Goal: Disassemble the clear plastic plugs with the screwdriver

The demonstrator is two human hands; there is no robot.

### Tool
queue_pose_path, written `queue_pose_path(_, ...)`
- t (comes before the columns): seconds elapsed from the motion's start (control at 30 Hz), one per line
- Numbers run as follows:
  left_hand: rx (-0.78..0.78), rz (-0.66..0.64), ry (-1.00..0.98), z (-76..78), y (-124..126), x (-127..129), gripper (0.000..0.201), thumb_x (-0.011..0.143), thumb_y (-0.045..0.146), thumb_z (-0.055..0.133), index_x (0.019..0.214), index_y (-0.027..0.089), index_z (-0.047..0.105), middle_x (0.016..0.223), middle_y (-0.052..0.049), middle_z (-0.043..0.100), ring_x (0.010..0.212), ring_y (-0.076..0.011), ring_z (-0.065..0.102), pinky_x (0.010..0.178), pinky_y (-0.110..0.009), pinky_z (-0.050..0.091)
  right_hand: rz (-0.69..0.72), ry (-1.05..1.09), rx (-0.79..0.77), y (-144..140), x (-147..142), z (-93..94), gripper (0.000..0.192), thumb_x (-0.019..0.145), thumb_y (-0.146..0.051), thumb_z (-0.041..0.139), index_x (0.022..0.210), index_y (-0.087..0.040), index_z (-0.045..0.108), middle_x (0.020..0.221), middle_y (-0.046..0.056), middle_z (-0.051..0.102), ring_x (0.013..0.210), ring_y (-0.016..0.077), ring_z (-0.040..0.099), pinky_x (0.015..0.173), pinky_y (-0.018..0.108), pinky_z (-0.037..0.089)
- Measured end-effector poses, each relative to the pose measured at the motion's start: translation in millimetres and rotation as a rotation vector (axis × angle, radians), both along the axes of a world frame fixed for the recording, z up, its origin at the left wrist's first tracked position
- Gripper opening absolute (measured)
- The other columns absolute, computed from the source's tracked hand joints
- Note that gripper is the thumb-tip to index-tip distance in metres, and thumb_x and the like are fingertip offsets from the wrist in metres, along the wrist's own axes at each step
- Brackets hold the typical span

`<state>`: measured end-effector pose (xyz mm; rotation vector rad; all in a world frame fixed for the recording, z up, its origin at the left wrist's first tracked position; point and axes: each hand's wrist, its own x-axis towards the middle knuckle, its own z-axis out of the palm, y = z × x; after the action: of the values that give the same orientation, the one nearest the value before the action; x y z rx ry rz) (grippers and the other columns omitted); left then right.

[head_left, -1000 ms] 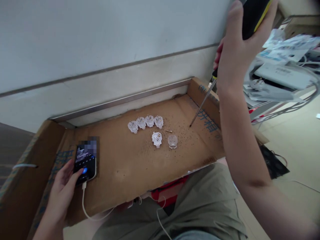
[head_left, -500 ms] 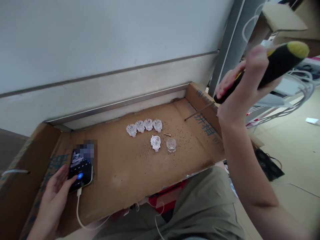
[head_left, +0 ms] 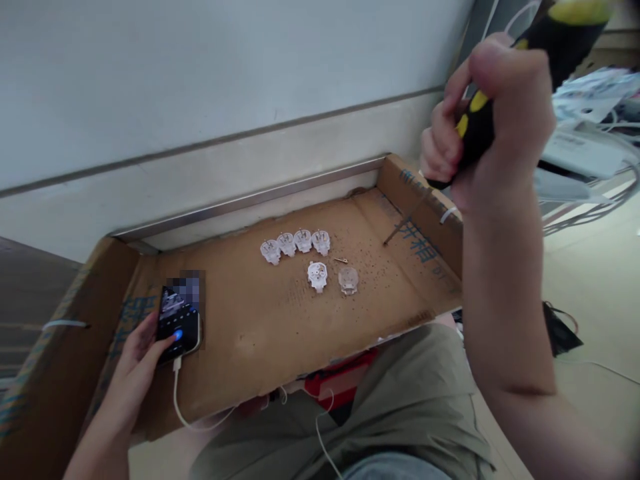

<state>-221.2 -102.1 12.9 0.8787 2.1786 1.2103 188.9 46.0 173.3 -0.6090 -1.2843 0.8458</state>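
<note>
Cardboard (head_left: 260, 333), flattened into a shallow tray with raised flaps, lies across the person's lap and takes up most of the head view. At its left end the left hand (head_left: 140, 353) rests by a phone (head_left: 179, 320) that lies face up on the board with a white charging cable (head_left: 183, 413) running from its lower edge; the thumb is stretched over the lit screen, touching a blue spot, and the other fingers lie loosely spread along the phone's left side. High at the right, the right hand (head_left: 493, 127) is closed in a fist around the black-and-yellow handle of a screwdriver (head_left: 475, 127), all fingers curled tight and pressed together on the grip. The thin metal shaft slants down and to the left from the fist, and its tip (head_left: 386, 243) sits at or just above the cardboard near the printed right flap; whether it touches cannot be told. Four small clear plastic parts (head_left: 295, 243) stand in a row near the middle of the board, with two more plastic parts (head_left: 333, 277) side by side just in front of them and a small screw (head_left: 341, 260) between the groups. Dark specks dot the board around the tip. Cables and white devices (head_left: 585, 147) are piled on a shelf to the right.
</note>
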Motion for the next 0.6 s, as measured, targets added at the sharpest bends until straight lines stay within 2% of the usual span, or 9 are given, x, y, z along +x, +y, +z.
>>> queue_pose_path(0.13,0.025,0.031,0.010,0.7,3,5,0.066,0.073,0.018,0.062,0.136,0.015,0.044,0.147,-0.007,0.041,0.136,-0.0199,0.036,0.114,-0.035,0.024,0.121,-0.073,0.060,-10,2,-0.9,0.032,0.066,-0.040,0.061,0.060,-0.019,0.039,0.038,-0.008,0.030,0.028,0.0051,0.023,0.027,0.021,0.018)
queue_pose_path(0.2,0.038,0.050,0.010,-0.3,5,6,0.065,0.072,0.018,0.062,0.135,0.014,0.044,0.146,-0.009,0.042,0.135,-0.0207,0.037,0.114,-0.036,0.025,0.126,-0.085,0.076,-11,10,-2.6,0.029,0.067,-0.040,0.057,0.061,-0.019,0.039,0.037,-0.008,0.028,0.028,0.0053,0.022,0.027,0.020,0.017)
queue_pose_path(0.33,0.059,0.045,0.026,-3.6,6,4,0.064,0.068,0.016,0.064,0.130,0.018,0.048,0.146,-0.009,0.043,0.134,-0.0230,0.038,0.114,-0.040,0.025,0.086,-0.102,0.054,-1,32,-4.3,0.030,0.066,-0.048,0.056,0.063,-0.021,0.043,0.037,-0.007,0.023,0.029,0.0068,0.020,0.027,0.021,0.015)
queue_pose_path(0.43,0.044,0.014,0.040,-4.2,4,2,0.057,0.071,0.022,0.063,0.127,0.023,0.051,0.146,-0.006,0.042,0.135,-0.0225,0.036,0.114,-0.038,0.024,0.066,-0.084,0.071,2,41,-5.6,0.033,0.065,-0.050,0.059,0.061,-0.021,0.044,0.037,-0.006,0.020,0.028,0.0074,0.021,0.026,0.021,0.014)
queue_pose_path(0.6,0.025,0.000,0.054,-4.1,1,2,0.053,0.072,0.027,0.062,0.124,0.030,0.052,0.147,-0.001,0.042,0.135,-0.0230,0.036,0.114,-0.040,0.024,-0.085,0.055,0.137,-27,35,-19.6,0.036,0.063,-0.048,0.067,0.059,-0.020,0.044,0.040,-0.005,0.023,0.029,0.0072,0.020,0.027,0.023,0.012)
